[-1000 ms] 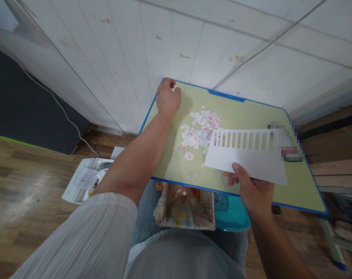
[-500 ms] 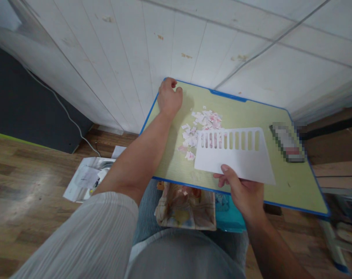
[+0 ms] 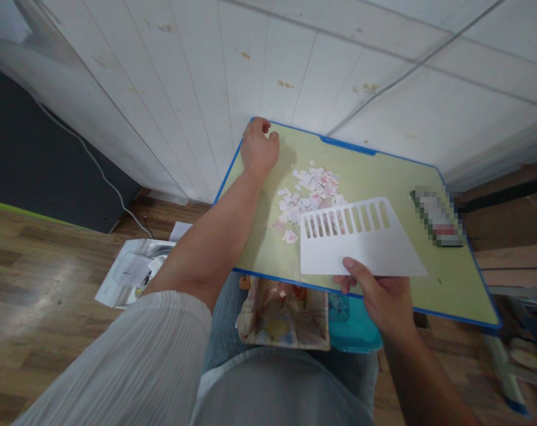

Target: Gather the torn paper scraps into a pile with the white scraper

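My right hand (image 3: 384, 296) pinches a white slotted sheet (image 3: 352, 254) near its front edge, thumb on top and fingers beneath. A row of long narrow cut-outs runs along the sheet's far side. Its far left part overlaps a pile of small torn paper bits (image 3: 315, 186), white with pinkish marks, some visible through the slots. My left hand (image 3: 259, 148) rests at the far left corner of the pale yellow-green table (image 3: 392, 171), its fingers loosely curled and no object visible in them. The undersides of those fingers are hidden.
A phone-like object (image 3: 439, 216), pixelated, lies at the table's right side. Below the front edge are a cloth-lined basket (image 3: 286, 331) and a turquoise container (image 3: 357, 325). A white box (image 3: 122, 275) stands on the floor at left. The panelled wall (image 3: 268, 65) borders the table's far side.
My right hand has drawn the white slotted sheet slightly toward me and turned it a little, uncovering more paper bits. My left hand stays at the corner.
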Demonstrator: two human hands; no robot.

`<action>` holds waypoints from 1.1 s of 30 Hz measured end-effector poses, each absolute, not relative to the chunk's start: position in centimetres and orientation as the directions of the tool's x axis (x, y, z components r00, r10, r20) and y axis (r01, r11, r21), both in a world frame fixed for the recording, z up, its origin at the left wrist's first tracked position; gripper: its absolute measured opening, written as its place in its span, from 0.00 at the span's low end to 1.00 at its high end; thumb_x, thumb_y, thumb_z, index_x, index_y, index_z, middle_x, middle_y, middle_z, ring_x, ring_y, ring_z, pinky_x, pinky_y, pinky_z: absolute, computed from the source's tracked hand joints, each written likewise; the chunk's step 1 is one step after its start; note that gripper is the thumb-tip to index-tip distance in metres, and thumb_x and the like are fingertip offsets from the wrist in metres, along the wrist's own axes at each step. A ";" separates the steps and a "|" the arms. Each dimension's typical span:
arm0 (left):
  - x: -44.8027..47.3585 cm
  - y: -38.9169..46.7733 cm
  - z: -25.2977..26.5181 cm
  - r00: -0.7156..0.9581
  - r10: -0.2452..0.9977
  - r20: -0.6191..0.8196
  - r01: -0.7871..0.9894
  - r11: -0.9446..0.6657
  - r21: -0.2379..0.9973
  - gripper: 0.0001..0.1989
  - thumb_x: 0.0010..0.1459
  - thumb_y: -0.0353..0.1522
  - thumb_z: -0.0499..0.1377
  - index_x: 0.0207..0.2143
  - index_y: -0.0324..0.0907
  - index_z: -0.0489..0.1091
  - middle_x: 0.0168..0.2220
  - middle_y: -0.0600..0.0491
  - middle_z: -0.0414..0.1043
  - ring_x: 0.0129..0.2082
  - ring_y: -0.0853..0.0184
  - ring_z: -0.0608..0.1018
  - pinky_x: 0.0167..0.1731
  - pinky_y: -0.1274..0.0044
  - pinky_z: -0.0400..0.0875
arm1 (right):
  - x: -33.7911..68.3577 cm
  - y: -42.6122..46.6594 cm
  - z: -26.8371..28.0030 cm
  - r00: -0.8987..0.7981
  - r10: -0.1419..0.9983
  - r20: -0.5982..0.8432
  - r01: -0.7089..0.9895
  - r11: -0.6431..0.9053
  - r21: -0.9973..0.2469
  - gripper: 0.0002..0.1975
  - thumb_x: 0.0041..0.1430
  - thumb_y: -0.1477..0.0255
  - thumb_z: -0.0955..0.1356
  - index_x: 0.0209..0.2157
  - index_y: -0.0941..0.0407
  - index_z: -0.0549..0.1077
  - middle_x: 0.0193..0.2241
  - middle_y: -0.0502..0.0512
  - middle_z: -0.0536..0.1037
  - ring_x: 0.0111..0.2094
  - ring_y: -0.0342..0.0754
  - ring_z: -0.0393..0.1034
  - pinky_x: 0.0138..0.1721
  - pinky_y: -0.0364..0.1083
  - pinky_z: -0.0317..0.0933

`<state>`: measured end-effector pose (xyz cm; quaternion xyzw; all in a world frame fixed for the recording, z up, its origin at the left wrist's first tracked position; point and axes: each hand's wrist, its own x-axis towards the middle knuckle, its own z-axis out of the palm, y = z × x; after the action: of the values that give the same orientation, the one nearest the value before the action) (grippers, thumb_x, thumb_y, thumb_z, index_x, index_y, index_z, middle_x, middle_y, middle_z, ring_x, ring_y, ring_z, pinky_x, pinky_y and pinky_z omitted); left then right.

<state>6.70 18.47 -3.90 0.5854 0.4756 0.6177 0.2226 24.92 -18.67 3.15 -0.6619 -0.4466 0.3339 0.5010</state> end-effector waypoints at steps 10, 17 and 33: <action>6.8 18.2 -3.6 -0.207 0.841 0.500 0.249 -0.449 0.858 0.08 0.71 0.39 0.70 0.44 0.50 0.74 0.47 0.50 0.79 0.63 0.54 0.81 0.72 0.60 0.70 | 25.4 -18.2 8.2 0.003 0.977 0.213 0.615 0.166 -0.771 0.03 0.66 0.71 0.75 0.39 0.50 0.86 0.40 0.54 0.88 0.38 0.54 0.84 0.39 0.49 0.76; 6.8 18.4 -3.9 -0.208 0.858 0.470 0.249 -0.419 0.873 0.08 0.71 0.36 0.69 0.42 0.49 0.72 0.49 0.49 0.79 0.64 0.53 0.81 0.73 0.57 0.69 | 24.8 -18.9 9.8 -0.431 0.881 0.197 0.717 0.466 -0.518 0.11 0.71 0.74 0.71 0.51 0.52 0.84 0.45 0.56 0.89 0.43 0.53 0.85 0.44 0.48 0.75; 6.9 18.7 -4.3 -0.230 0.841 0.489 0.264 -0.430 0.863 0.07 0.68 0.34 0.69 0.41 0.49 0.72 0.49 0.50 0.80 0.62 0.53 0.82 0.73 0.54 0.70 | 25.8 -18.1 8.8 -0.077 0.978 0.192 0.658 0.195 -0.727 0.05 0.68 0.66 0.75 0.39 0.51 0.85 0.30 0.54 0.87 0.30 0.54 0.82 0.34 0.49 0.77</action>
<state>6.91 18.67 -4.29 0.5751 0.4803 0.6200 0.2329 25.78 -18.12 8.81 -0.5889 -0.6947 0.2363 0.3387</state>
